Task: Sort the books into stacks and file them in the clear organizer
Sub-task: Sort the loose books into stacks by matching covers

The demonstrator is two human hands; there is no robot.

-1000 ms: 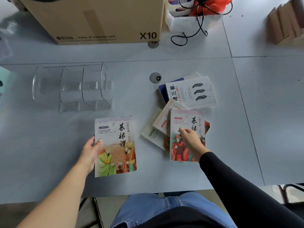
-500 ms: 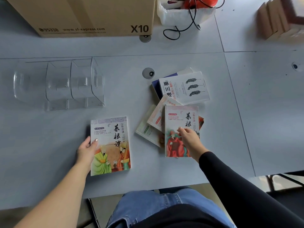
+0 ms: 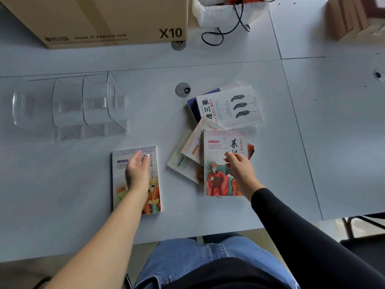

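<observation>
On separate illustrated books (image 3: 123,184), left hand (image 3: 138,172) and right hand (image 3: 239,170) rest.

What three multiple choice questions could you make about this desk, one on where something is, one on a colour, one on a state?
1. Where does the clear organizer stand?
A. left of the book pile
B. on the cardboard box
C. at the near edge

2. What colour is the sleeve on the right arm?
A. white
B. black
C. red

3. What do the organizer's slots hold?
A. several books
B. one book
C. nothing

Answers:
1 A, it stands left of the book pile.
2 B, the sleeve is black.
3 C, the table shows through every slot.
</observation>
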